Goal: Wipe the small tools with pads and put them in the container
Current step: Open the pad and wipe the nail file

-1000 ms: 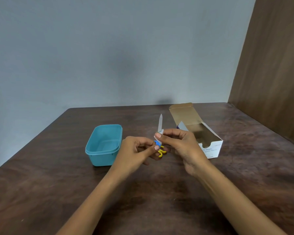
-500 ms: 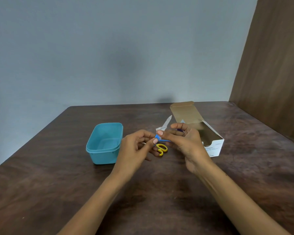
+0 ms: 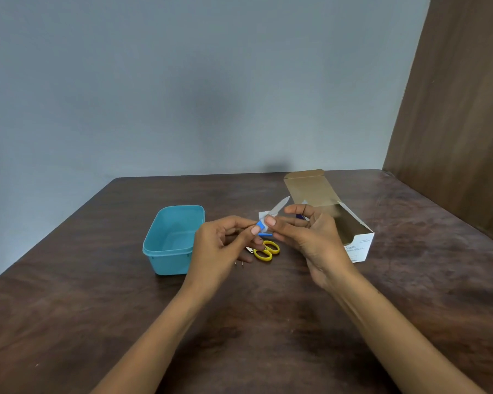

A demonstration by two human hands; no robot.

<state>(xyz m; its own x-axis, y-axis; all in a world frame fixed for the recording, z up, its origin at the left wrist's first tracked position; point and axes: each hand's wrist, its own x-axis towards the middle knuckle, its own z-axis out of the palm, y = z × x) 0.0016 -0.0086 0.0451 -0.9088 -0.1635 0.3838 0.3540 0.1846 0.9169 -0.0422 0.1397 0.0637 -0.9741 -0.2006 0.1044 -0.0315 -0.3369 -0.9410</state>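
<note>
Big grey-blue wall (image 3: 182, 81) at the far side, plain and smooth. Tall brown wood panel (image 3: 461, 123) on the right, standing up from the right edge of the table. Dark brown table (image 3: 97, 322) with a wood look and some shiny patches, filling the near part of the room.

White cardboard box (image 3: 356, 240) on the right, lying on the table with its brown flap open toward the far side. Small print on its near face, too small to read in full. Blue plastic container (image 3: 171, 240) on the left, open at the top, well apart from the box.

Left hand (image 3: 222, 245) raised above the table between container and box, thumb and fingers curled and pinching the blue handle end of a small tool (image 3: 279, 207). Thin silver blade of the tool pointing up and to the far right, tilted. Right hand (image 3: 310, 237) just beside the left, thumb and first finger pinching a white pad (image 3: 264, 216) round the blade near the handle, other fingers loosely bent. Both hands touching the same small tool.

Yellow scissors (image 3: 266, 250) flat on the table, under the hands, near the right side of the container. One more small silver thing (image 3: 249, 249) just left of the scissors, mostly hidden by the left hand, too small to tell what.
</note>
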